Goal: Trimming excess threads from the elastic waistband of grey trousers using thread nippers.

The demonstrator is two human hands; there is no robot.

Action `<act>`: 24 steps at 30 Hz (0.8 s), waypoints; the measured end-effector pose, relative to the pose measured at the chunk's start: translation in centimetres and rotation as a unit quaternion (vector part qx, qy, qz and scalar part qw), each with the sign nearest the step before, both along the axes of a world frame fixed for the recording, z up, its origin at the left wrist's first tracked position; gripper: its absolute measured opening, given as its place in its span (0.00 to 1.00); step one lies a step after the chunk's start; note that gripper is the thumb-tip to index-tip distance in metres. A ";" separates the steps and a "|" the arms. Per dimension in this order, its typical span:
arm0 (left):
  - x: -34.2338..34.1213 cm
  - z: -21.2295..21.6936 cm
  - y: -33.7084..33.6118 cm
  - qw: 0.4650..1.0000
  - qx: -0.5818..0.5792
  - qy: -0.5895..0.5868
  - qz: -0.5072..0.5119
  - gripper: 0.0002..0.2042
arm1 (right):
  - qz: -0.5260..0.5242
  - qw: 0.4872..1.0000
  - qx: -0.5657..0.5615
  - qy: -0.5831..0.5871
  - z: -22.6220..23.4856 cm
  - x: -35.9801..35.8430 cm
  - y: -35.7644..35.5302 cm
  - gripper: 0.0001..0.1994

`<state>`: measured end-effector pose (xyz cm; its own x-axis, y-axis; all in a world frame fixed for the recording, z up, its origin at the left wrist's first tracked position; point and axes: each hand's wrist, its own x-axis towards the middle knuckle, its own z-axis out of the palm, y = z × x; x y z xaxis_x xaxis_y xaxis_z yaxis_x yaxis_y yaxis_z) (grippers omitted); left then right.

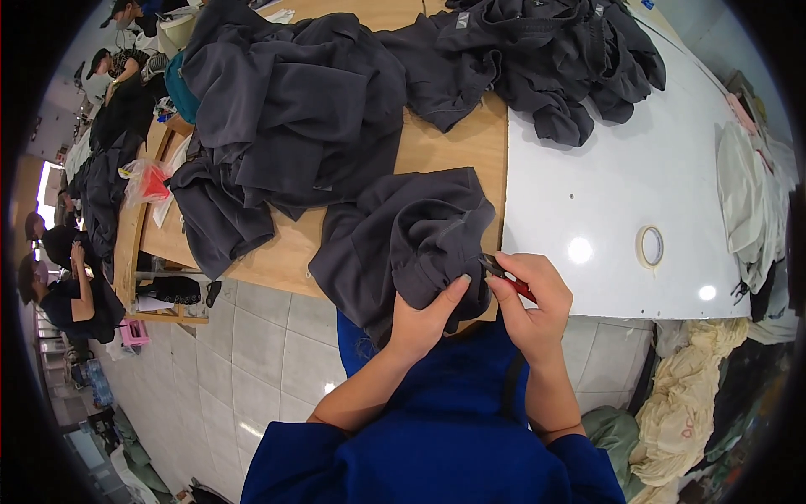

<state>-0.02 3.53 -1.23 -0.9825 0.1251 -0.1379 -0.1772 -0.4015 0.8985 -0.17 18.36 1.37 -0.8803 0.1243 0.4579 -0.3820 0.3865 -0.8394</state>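
Observation:
A dark grey garment [378,223] lies bunched at the near edge of the wooden table, partly hanging over it. My left hand [421,323] is closed on its gathered edge, thumb on top and the other fingers hidden in the cloth. In my right hand [537,307] is a small pair of thread snips [522,290] with a red handle and dark blades. The blade tips are at the garment's edge, just right of my left thumb. Whether the blades touch the cloth I cannot tell.
A large pile of dark grey garments [294,92] covers the table's far left, with more garments [554,50] at the back. A tape roll [650,246] lies on the white tabletop [588,193] to the right. Cream cloth bundles [688,403] stand lower right. Other people sit far left.

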 end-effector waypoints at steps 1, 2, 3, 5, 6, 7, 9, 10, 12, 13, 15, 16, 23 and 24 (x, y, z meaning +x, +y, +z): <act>0.1 0.0 0.0 1.000 -0.017 0.017 0.003 0.12 | 0.001 1.000 0.000 0.000 0.0 0.0 0.0 0.12; 0.2 0.0 0.0 1.000 -0.017 0.016 0.004 0.12 | 0.001 1.000 0.004 0.000 0.1 0.0 -0.1 0.12; 0.3 0.0 -0.1 1.000 -0.019 0.013 0.006 0.11 | 0.002 1.000 0.008 0.000 0.1 0.0 -0.2 0.12; 0.4 -0.1 0.0 1.000 -0.022 0.009 0.007 0.11 | 0.000 1.000 0.016 0.006 0.0 0.1 -0.1 0.12; 0.4 0.0 0.0 1.000 -0.007 0.001 0.003 0.11 | -0.002 1.000 0.026 0.013 -0.1 0.1 -0.1 0.12; 0.5 0.1 -0.1 1.000 0.008 -0.007 -0.002 0.11 | -0.002 1.000 0.026 0.012 -0.1 0.2 -0.2 0.12; 0.6 0.0 -0.2 0.999 0.040 -0.035 -0.010 0.11 | -0.010 1.000 0.020 0.017 -0.1 0.2 -0.6 0.12; 0.6 -0.1 -0.2 0.995 0.073 -0.062 -0.017 0.12 | -0.011 1.000 0.020 0.017 -0.1 0.3 -0.7 0.12; 0.6 0.0 -0.2 0.992 0.094 -0.078 -0.026 0.13 | -0.021 1.000 -0.010 0.004 -0.1 0.5 -0.9 0.12; 0.7 0.0 -0.1 0.988 0.115 -0.095 -0.034 0.13 | -0.022 1.000 -0.010 0.004 -0.1 0.6 -1.0 0.12; 0.7 -0.1 0.0 0.988 0.119 -0.093 -0.037 0.14 | -0.030 0.999 -0.013 0.009 -0.2 0.7 -1.1 0.12; 0.7 -0.1 0.1 0.987 0.123 -0.091 -0.039 0.14 | -0.033 0.999 -0.013 0.009 -0.1 0.7 -1.2 0.12; 1.0 0.0 0.0 0.985 0.138 -0.102 -0.034 0.15 | -0.041 0.999 -0.007 0.014 -0.3 0.8 -1.2 0.12; 1.0 0.0 -0.1 0.984 0.137 -0.104 -0.036 0.15 | -0.045 0.999 -0.008 0.017 -0.4 0.9 -1.3 0.12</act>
<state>0.97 3.47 -1.27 -0.9240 0.2546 -0.2854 -0.3824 -0.6035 0.6997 0.71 17.09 1.02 -0.8491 0.2108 0.4844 -0.3744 0.4066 -0.8334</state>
